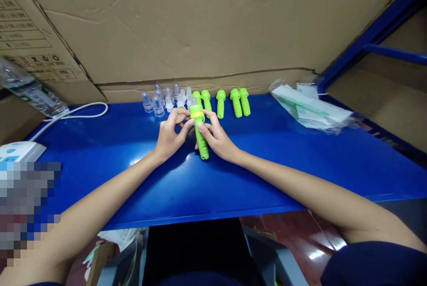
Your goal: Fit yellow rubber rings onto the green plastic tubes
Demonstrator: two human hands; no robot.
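Observation:
A bright green handle-shaped plastic part (pixel 201 137) with a yellow ring near its top lies between both hands at the middle of the blue table (pixel 100 152). My left hand (pixel 170 134) pinches its top end by the yellow ring. My right hand (pixel 216 139) is closed around the green body from the right. Behind the hands, several more green parts (pixel 233 101) lie in a row, and several small clear plastic caps (pixel 160 99) stand to their left.
Cardboard sheets (pixel 213 23) wall off the back. A clear bag of white packets (pixel 310 108) lies at the right rear. A plastic bottle (pixel 30 90), a white cable (pixel 80 112) and a white device (pixel 18 150) sit at the left. A blue frame (pixel 376 37) runs along the right.

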